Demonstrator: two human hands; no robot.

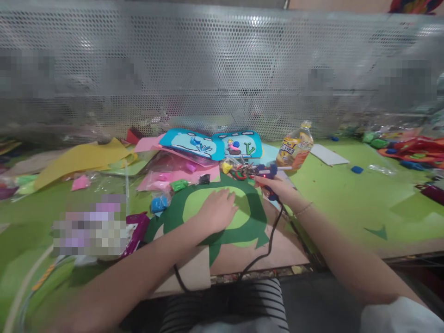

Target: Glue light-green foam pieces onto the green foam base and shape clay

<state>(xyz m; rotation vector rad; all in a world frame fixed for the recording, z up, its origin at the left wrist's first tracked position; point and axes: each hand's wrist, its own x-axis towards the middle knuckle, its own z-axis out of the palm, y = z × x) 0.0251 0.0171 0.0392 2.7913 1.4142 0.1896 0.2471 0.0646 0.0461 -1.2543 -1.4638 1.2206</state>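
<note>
Felt ring [258,215] lies pinned under the flat, spread left hand [218,210], its far right edge just beside the right hand [277,187], which grips a glue gun [266,172].

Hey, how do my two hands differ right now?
The left hand lies flat, palm down, on the dark green felt cutout; the right hand grips a blue glue gun at its far edge. The right hand's wrist wears a thin bracelet; the left hand's wrist shows none. Both are bare.
</note>
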